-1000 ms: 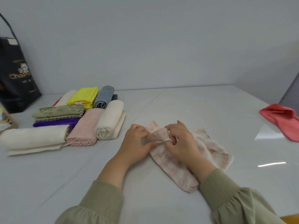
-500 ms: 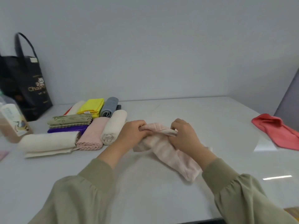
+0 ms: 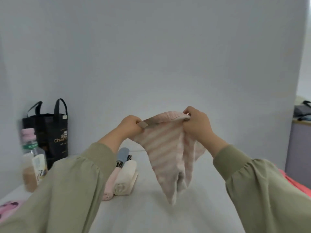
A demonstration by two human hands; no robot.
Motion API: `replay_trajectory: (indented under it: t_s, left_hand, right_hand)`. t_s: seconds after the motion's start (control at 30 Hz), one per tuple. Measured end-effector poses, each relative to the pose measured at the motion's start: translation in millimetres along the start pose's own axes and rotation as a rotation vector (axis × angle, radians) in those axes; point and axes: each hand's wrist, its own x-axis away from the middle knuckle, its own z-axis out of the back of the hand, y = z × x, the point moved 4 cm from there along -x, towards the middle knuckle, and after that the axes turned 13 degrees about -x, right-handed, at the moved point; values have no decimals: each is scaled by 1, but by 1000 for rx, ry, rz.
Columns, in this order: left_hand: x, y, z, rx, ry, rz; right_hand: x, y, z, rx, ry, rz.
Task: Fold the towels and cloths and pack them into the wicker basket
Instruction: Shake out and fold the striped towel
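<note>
I hold the pink striped cloth [image 3: 168, 148] up in the air in front of me, above the white table [image 3: 148, 207]. My left hand [image 3: 130, 126] is closed on one upper corner, by a grey-brown tab at the edge, and my right hand [image 3: 196, 122] is pinched shut on the other upper corner, a little higher than the left. The two hands are apart, with the top hem of the cloth stretched in a shallow arch between them. The rest of the cloth hangs down from my grip in loose folds and narrows to a point near the table; I cannot tell whether the tip touches the surface. Lower left of the cloth, partly behind my left sleeve [image 3: 70, 190], lie rolled towels on the table: a cream roll [image 3: 125, 179], a pink roll [image 3: 111, 182] just beside it, and a grey-blue roll [image 3: 122, 154] behind them. Further left stand a black tote bag [image 3: 53, 132] against the wall and a blurred bottle [image 3: 32, 158] with a pink cap. A red cloth [image 3: 299, 184] shows at the right edge.
</note>
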Motion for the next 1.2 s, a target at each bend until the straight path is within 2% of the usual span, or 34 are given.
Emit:
replay_trajectory:
  t_s: [0.2, 0.3, 0.37, 0.47, 0.6, 0.8, 0.93, 0.97, 1.07, 1.1, 1.2]
  left_hand:
    - [11, -6, 60, 467, 347, 121]
    - [17, -8, 73, 689, 382, 159]
    - [19, -9, 76, 799, 342, 172]
    - [24, -8, 77, 906, 310, 162]
    - [26, -12, 78, 1015, 345, 166]
    - [28, -8, 86, 961, 484, 180]
    - [36, -5, 90, 817, 558, 184]
    - [41, -3, 91, 821, 573, 181]
    - [50, 0, 94, 887, 582, 186]
    - [52, 0, 96, 908, 569, 197]
    - [60, 0, 105, 946, 502, 233]
  right_hand:
    - [-28, -25, 37, 313, -46, 21]
    - [-33, -28, 52, 387, -7, -24]
    - [-33, -26, 59, 394, 24, -55]
    - [-28, -22, 65, 281, 35, -118]
    - [-26, -15, 72, 127, 44, -204]
    - [-19, -18, 74, -261, -92, -305]
    - [-12, -28, 77, -341, -196, -286]
    - [-11, -30, 78, -257, -209, -230]
    - [-8, -38, 81, 356, -212, -53]
    - [-6, -37, 81, 480, -197, -18]
    - [1, -34, 87, 438, -137, -1]
